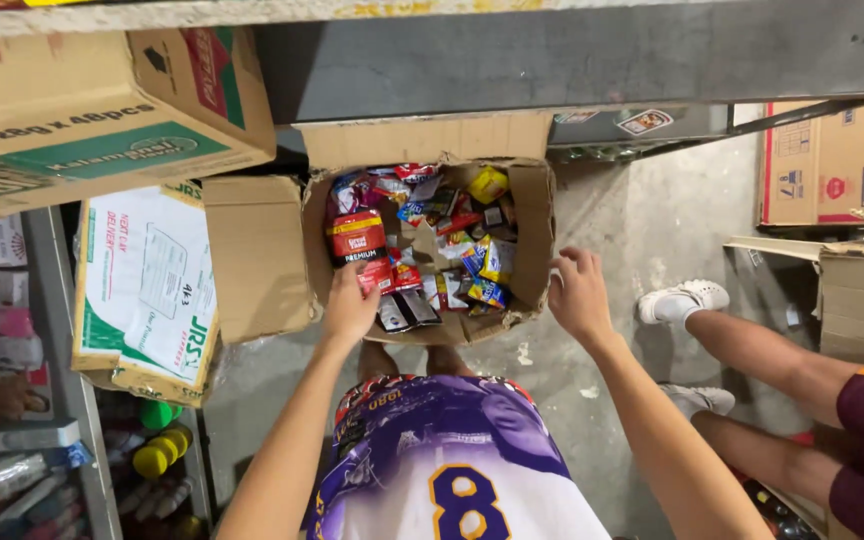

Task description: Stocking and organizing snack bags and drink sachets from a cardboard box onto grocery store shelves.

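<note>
An open cardboard box (257, 255) stands on the concrete floor in front of me, filled with several small colourful snack packets (452, 240). My left hand (350, 305) reaches into the box's near left side, its fingers on a red packet (357, 238); whether it grips the packet is unclear. My right hand (578, 295) rests on the box's right wall near the front corner, fingers curled over the edge.
A large brown carton (82, 110) sits on a shelf at upper left, a white and green carton (147, 290) below it. Shelves with goods line the left. Another person's legs in white shoes (687, 300) stand at right, beside more cartons (832, 165).
</note>
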